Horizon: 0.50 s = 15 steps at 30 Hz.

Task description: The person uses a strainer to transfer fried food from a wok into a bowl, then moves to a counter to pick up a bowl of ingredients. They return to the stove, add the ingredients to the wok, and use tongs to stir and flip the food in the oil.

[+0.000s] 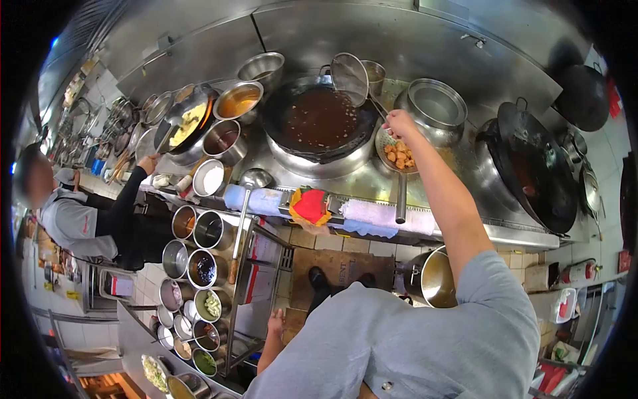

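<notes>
My right hand (399, 124) is closed around the handle of a round wire-mesh skimmer (350, 78). The skimmer is tilted at the back right rim of a large black wok (292, 136), which holds dark brown liquid with pale bits floating in it. Just below my right hand, a perforated ladle (385, 141) holds golden-brown fried pieces (399, 155), its handle pointing toward me. My left hand (276, 322) hangs low at my side near the metal rack, with nothing visible in it and its fingers loosely apart.
A lidded pot (436, 106) and another black wok (535, 166) stand to the right. Left are sauce pots (238, 103), a long ladle (256, 178) and several ingredient tins (201, 266). A co-worker (86, 223) holds a wok utensil. Folded towels (389, 214) line the stove edge.
</notes>
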Tool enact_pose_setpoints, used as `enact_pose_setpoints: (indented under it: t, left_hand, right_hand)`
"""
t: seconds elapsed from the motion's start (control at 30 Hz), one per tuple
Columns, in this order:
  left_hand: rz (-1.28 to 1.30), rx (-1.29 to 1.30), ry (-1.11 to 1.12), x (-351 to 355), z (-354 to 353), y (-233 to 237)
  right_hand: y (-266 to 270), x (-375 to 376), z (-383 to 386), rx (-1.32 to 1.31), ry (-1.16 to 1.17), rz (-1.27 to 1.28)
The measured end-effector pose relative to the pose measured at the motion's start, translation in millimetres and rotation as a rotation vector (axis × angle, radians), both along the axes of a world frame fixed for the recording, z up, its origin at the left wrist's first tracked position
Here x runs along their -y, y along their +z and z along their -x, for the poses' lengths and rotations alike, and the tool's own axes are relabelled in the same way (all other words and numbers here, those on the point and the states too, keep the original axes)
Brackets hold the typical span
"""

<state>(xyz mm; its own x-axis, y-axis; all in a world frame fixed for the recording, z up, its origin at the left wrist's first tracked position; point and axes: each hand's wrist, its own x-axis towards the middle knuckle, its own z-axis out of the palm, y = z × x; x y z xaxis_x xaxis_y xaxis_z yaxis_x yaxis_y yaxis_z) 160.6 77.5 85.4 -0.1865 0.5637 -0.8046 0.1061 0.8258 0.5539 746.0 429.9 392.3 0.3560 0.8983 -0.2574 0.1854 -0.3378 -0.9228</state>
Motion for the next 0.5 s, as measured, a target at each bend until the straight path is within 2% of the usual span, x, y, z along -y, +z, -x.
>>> enact_pose_setpoints:
  t: [0.03, 0.1, 0.13, 0.17, 0.23, 0.27, 0.3, 0.37, 0.43, 0.5]
  left_hand:
    - [-0.009, 0.000, 0.011, 5.9, 2.1, 0.9]
    - [-0.012, 0.093, 0.182, 16.7, 3.6, 3.8]
    - [-0.084, 0.067, 0.157, 24.2, 4.1, 6.9]
    - [-0.092, 0.068, 0.170, 29.1, 3.9, 10.1]
    - [-0.019, 0.060, 0.170, 40.9, 8.6, 8.3]
    - [-0.034, -0.035, 0.045, 41.4, 5.9, 27.8]
    - [-0.036, -0.037, 0.058, 44.1, 11.8, 16.7]
    - [0.131, 0.355, 0.583, 50.1, 25.1, -14.8]
    - [0.047, 0.416, 0.526, 59.0, 41.5, -53.7]
    - [-0.028, 0.476, 0.451, 51.5, 51.5, -55.7]
  right_hand:
    - [-3.1, -8.9, 6.6, 0.000, 0.011, -0.009]
    - [-14.1, -25.8, 22.2, -0.207, -0.010, 0.045]
    - [-21.4, -29.5, 30.3, -0.168, 0.041, 0.043]
    - [-28.1, -30.5, 39.6, -0.271, 0.053, 0.047]
    - [-36.9, -26.0, 59.4, -0.335, 0.070, 0.042]
    - [-41.6, -24.3, 69.5, -0.365, 0.064, 0.056]
    - [-47.5, -21.5, 79.2, -0.396, 0.057, 0.073]
    - [-59.1, -15.8, 95.1, -0.538, 0.063, 0.080]
    - [-66.9, -6.8, 111.0, -0.715, 0.039, 0.076]
    - [-66.6, 7.9, 127.2, -0.834, 0.028, 0.063]
